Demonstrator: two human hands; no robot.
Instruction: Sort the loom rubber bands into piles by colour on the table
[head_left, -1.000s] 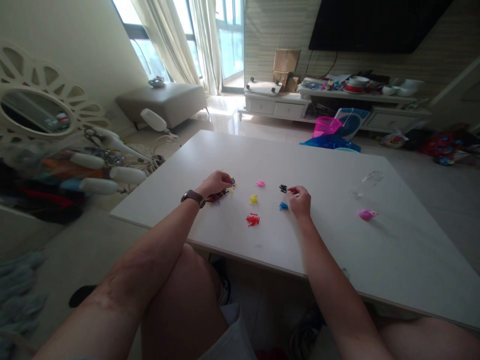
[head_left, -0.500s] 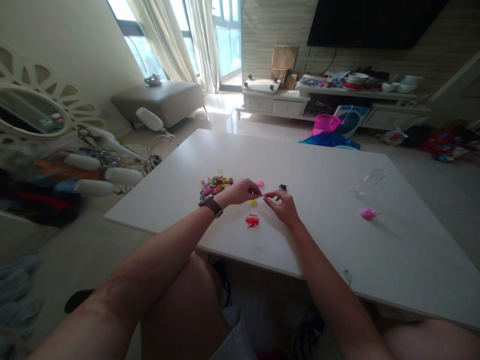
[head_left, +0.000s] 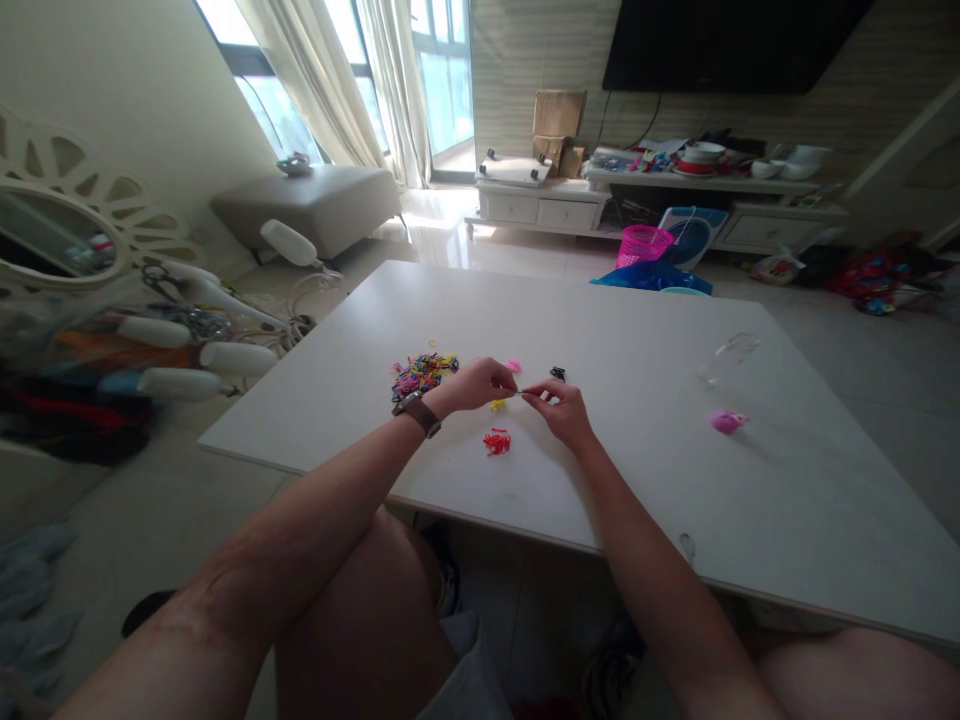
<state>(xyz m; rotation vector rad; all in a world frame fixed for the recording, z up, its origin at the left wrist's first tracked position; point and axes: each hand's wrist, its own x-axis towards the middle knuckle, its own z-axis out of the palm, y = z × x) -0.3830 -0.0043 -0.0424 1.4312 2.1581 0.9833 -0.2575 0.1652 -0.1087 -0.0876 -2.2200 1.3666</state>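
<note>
Moved together, left hand (head_left: 486, 384) and right hand (head_left: 559, 412) pinch a small strip (head_left: 519, 394), red pile (head_left: 496, 442) at seven o'clock, far tabletop (head_left: 570, 320) open at twelve.

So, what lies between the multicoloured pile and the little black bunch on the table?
The left hand and the small pink bunch, then bare tabletop up to the black bunch, as the head view shows.

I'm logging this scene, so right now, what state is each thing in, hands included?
Left hand: pinching a small piece
Right hand: pinching at the same piece
Mixed heap: loose, colours mingled
Red pile: loose, one colour
Yellow pile: partly hidden
Black pile: bunched
Television: screen dark
Curtain: gathered aside
</note>
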